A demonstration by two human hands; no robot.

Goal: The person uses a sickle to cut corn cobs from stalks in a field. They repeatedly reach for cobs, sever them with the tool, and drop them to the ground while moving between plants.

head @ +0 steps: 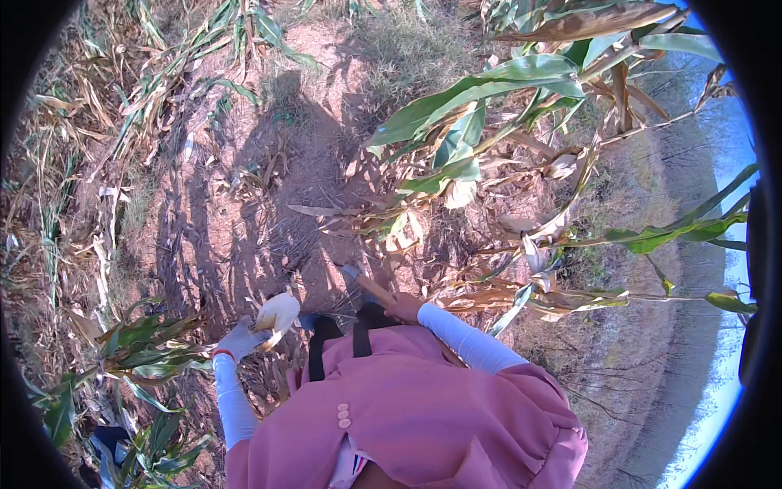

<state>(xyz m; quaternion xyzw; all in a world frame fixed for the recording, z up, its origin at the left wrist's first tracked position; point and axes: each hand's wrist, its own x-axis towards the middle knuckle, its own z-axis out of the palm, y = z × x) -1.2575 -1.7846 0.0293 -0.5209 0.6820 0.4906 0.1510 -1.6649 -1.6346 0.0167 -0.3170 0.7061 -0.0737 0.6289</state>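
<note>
My left hand [243,338], in a pale glove with a red cuff edge, holds a corn ear in whitish husk [279,313] at the lower left, its rounded end towards the upper right. My right hand [404,307] is bare and closed around the wooden handle [374,288] of a tool in front of my body. A grey metal part [350,271] shows at the handle's far end; the blade beyond it cannot be made out. The handle's rear part runs back under my right forearm.
Standing corn plants with green leaves [482,98] and dry husks lean in from the right. Cut stalks [140,110] lie at the upper left. More corn leaves [146,348] are beside my left hand. Dark blue cloth [110,446] shows among leaves at the lower left.
</note>
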